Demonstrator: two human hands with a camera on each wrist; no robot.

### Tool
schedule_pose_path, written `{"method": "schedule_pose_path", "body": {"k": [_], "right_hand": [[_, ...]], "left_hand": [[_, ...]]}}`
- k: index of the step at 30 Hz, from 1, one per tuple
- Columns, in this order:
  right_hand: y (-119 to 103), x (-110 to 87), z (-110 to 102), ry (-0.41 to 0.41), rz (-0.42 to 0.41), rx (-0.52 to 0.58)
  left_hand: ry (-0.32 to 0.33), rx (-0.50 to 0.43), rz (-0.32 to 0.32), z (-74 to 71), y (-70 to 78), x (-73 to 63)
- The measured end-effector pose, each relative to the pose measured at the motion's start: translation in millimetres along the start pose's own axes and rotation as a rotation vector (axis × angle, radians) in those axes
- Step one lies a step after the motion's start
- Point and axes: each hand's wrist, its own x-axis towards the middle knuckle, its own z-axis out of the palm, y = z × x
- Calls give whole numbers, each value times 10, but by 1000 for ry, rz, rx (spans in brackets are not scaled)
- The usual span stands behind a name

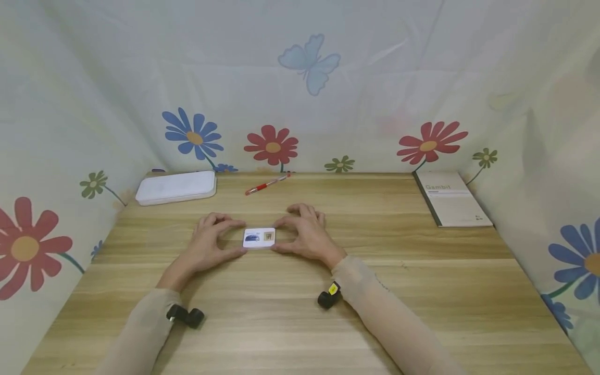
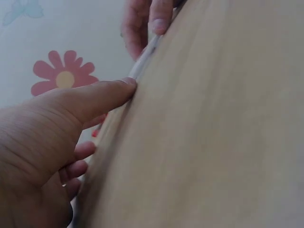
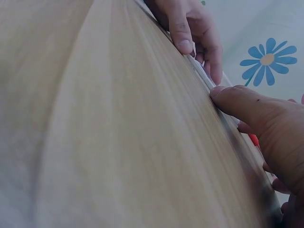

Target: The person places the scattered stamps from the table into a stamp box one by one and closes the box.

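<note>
Card [image 1: 259,238] sits on worktop [image 1: 469,291], left of centre, toward far edge. Left hand [image 1: 203,250] and right hand [image 1: 308,236] pinch opposite ends. Likely a positioning step; next move needs even pressure. Pen [image 1: 267,185] beyond, near far edge.

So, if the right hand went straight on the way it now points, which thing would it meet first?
Probably the small, flat, white rectangular piece with printed pictures. Its right end seems to touch the thumb and index finger of the right hand, so no gap shows.
</note>
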Motion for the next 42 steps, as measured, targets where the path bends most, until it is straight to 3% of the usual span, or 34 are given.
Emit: {"method": "schedule_pose_path", "body": {"k": [7, 12, 17, 21, 30, 36, 42], "right_hand": [[19, -14, 30, -8, 8, -8], [32, -6, 17, 8, -1, -13], [26, 10, 0, 7, -7, -8], [23, 14, -5, 3, -7, -14], [28, -6, 11, -2, 3, -10], [31, -4, 4, 3, -2, -12], [42, 1, 5, 5, -4, -19]], "left_hand": [[-35, -12, -35, -308, -51, -57], [23, 0, -47, -594, -148, -138], [92, -14, -25, -813, -347, -278], [86, -15, -88, -947, -487, -422], [50, 70, -255, -987, -831, -695], [36, 94, -232, -981, -917, -762], [10, 113, -236, -993, -933, -747]]}}
